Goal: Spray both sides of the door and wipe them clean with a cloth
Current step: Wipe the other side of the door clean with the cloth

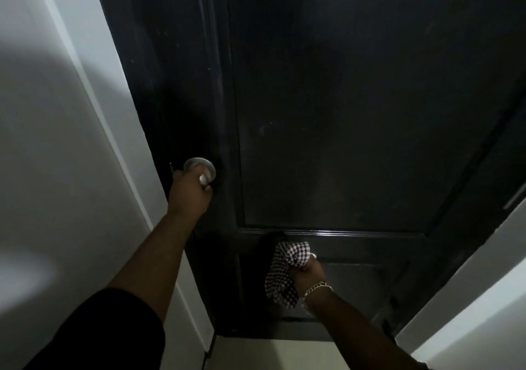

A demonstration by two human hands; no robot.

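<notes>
My left hand (190, 191) grips the knob (199, 167), at 9 o'clock on the door (341, 113). My right hand (308, 274) clutches the cloth (284, 270) at 6 o'clock, on the rail. The unwiped panel lies at 12 o'clock from those fingers; right hand nearer. No sprayer visible.

One head-worn view looks steeply down, close against the dark door (327, 113).
</notes>
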